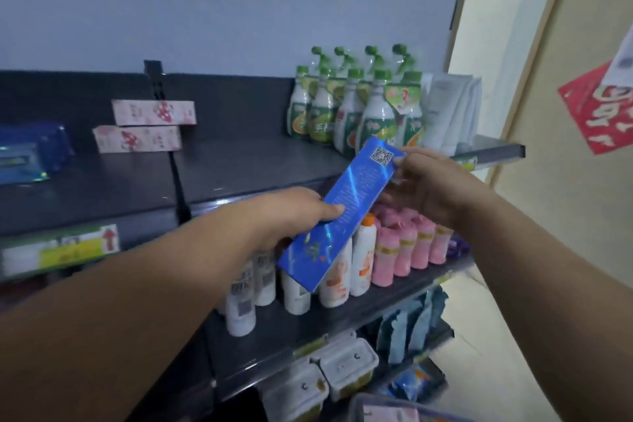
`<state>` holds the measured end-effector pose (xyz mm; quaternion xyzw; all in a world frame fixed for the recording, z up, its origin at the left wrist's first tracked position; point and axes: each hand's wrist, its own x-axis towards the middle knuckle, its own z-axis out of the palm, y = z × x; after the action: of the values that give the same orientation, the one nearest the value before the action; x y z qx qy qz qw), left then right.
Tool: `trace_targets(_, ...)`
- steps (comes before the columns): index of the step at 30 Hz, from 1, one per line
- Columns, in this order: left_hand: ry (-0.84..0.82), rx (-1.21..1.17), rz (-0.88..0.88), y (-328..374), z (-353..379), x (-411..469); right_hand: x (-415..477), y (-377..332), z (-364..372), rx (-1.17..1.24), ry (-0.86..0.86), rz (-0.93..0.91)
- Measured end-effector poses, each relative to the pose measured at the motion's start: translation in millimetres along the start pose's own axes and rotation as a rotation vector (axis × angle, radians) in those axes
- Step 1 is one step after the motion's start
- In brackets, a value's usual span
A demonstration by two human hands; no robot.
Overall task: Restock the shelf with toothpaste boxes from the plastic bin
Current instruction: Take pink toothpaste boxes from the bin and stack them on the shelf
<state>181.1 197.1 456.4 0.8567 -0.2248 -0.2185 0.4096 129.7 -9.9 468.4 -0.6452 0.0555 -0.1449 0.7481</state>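
Head view: the left grip (294, 216) is closed round the lower half of a blue toothpaste box (356, 195), thumb lying across its printed face and fingers hidden behind it. The right grip (435, 188) pinches the box's upper end between thumb and fingertips, just beside a square code patch. The box is held tilted in the air, its upper end to the right, in front of the top shelf (239, 168) and touching no shelf.

On that dark shelf two pink-and-white boxes (154, 112) lie towards the back left, one behind the other. Blue packs (30, 154) sit at the far left. Green-capped bottles (359, 106) stand in a cluster at the right, with white pouches (448, 110) beside them.

On the shelf below stand white bottles (250, 295) and pink bottles (407, 247). Lower still are white lidded containers (346, 363) and blue pouches (411, 322).

The rim of the plastic bin (359, 399) shows at the bottom edge, something pink inside it. The wall behind is pale. At the right is a light wooden door frame, and a red sheet (599, 110) hangs on the beige surface there.
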Motion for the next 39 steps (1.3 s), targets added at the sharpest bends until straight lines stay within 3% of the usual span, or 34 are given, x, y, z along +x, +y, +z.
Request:
trace_targets(4, 0.027, -0.247, -0.004, -4.4, -47.2, -31.0, 11.5, -11.1, 57.7, 0.074, -0.068, -0.058)
trace_targets(9, 0.293, -0.439, 0.019, -10.7, -92.1, -44.4, 15.4, -19.7, 141.8, 0.074, -0.123, -0.017)
trace_targets(12, 0.470, -0.639, 0.039, -16.6, -124.4, -52.5, 7.0, -22.1, 190.3, -0.184, -0.309, 0.023)
trace_targets(15, 0.605, -0.810, 0.064, -28.3, -161.1, -62.9, -5.9, -22.7, 230.2, -0.488, -0.519, -0.062)
trace_targets(19, 0.699, -0.945, 0.067, -46.8, -199.3, -81.9, 2.7, -6.6, 276.0, -0.933, -0.447, -0.357)
trace_targets(22, 0.685, -0.879, 0.027, -62.8, -222.8, -99.4, 14.1, 1.9, 301.2, -0.635, -0.460, -0.358)
trace_targets(24, 0.721, -0.801, -0.021, -78.9, -243.9, -110.1, 20.5, 2.9, 311.5, -0.383, -0.525, -0.207)
trace_targets(27, 0.927, -0.700, -0.041, -105.4, -281.2, -129.0, 32.1, 5.5, 323.4, -0.183, -0.574, 0.009)
trace_targets(30, 1.078, -0.534, -0.030, -130.8, -311.2, -145.1, 40.3, 10.7, 336.3, -0.138, -0.587, 0.151)
trace_targets(39, 1.006, -0.233, -0.183, -182.9, -342.1, -169.4, 56.6, 30.6, 375.2, -0.123, -0.667, 0.323)
